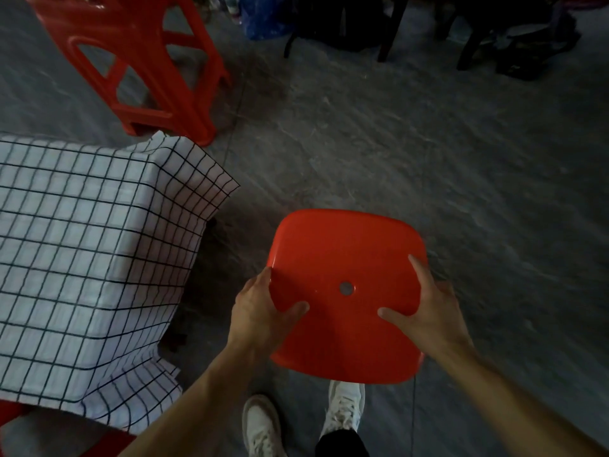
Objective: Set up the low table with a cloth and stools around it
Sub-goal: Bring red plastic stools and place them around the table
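Note:
A red plastic stool (pixel 342 258) with a small hole in its square seat is held above the grey floor, just right of the low table. My left hand (pixel 260 311) grips the seat's left edge, thumb on top. My right hand (pixel 425 308) grips the right edge, thumb and a finger on top. The low table (pixel 82 252) at the left is covered by a white cloth with a dark grid, its corners hanging down. A second red stool (pixel 138 61) stands on the floor beyond the table's far corner.
My white shoes (pixel 263 427) are on the floor under the held stool. Part of another red object (pixel 13 413) shows at the bottom left. Dark chair legs (pixel 389 34) and a blue bag (pixel 260 18) line the far edge.

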Demonstrator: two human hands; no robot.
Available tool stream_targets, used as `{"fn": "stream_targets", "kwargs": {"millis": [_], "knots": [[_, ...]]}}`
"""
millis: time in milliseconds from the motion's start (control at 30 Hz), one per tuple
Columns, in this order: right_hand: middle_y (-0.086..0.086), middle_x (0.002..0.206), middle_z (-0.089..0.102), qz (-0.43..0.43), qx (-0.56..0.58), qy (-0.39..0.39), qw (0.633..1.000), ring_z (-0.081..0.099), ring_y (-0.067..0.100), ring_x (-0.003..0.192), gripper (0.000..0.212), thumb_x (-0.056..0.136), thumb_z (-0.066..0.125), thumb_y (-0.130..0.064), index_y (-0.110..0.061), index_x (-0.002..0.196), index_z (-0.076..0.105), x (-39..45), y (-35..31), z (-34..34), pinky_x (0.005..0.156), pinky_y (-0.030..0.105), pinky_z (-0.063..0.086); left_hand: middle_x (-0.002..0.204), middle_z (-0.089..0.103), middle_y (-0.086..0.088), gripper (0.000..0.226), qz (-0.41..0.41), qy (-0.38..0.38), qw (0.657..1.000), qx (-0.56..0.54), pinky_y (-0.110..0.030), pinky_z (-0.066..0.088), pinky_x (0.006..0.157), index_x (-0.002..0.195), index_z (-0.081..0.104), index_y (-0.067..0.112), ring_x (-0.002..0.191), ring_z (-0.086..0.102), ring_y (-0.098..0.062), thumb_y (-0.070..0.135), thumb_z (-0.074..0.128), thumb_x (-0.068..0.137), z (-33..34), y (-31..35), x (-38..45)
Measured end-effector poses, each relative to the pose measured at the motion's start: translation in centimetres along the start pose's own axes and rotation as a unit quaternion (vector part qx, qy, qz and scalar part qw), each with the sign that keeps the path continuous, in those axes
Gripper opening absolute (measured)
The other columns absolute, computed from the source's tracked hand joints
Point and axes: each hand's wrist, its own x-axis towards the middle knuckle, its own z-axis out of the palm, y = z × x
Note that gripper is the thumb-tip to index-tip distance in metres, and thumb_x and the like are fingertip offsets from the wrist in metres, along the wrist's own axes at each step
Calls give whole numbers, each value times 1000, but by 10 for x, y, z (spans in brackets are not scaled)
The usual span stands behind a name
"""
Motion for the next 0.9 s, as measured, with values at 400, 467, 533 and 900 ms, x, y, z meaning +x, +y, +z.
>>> {"fn": "stream_targets", "kwargs": {"millis": [400, 467, 533, 900], "knots": [[12, 150, 30, -76, -39, 27, 996, 31, 27, 138, 83, 84, 68, -44, -21, 151, 25, -51, -90, -8, 114, 40, 30, 144, 47, -5, 97, -39, -12, 998, 39, -42, 46, 102, 149, 32, 25, 128, 48, -22, 76, 59, 71, -58, -37, -43], [10, 145, 37, -119, -46, 22, 992, 36, 25, 135, 77, 84, 68, -43, -20, 149, 32, -73, -119, -16, 113, 38, 31, 147, 44, -6, 104, -40, -9, 998, 54, -44, 43, 106, 151, 28, 24, 133, 43, -26, 81, 51, 67, -85, -43, -61], [10, 142, 40, -150, -48, 10, 987, 38, 25, 133, 75, 84, 70, -41, -17, 147, 37, -103, -151, -28, 113, 37, 31, 148, 42, -7, 102, -42, -9, 996, 72, -44, 41, 106, 152, 26, 24, 135, 42, -27, 80, 52, 71, -119, -46, -84], [18, 145, 39, -229, -88, -62, 967, 36, 31, 136, 72, 89, 59, -52, -19, 148, 35, -297, -266, -74, 114, 37, 30, 132, 56, -8, 81, -30, 79, 991, 103, -46, 48, 95, 136, 46, 21, 122, 50, -30, 75, 55, 76, -276, -37, -264]]}}
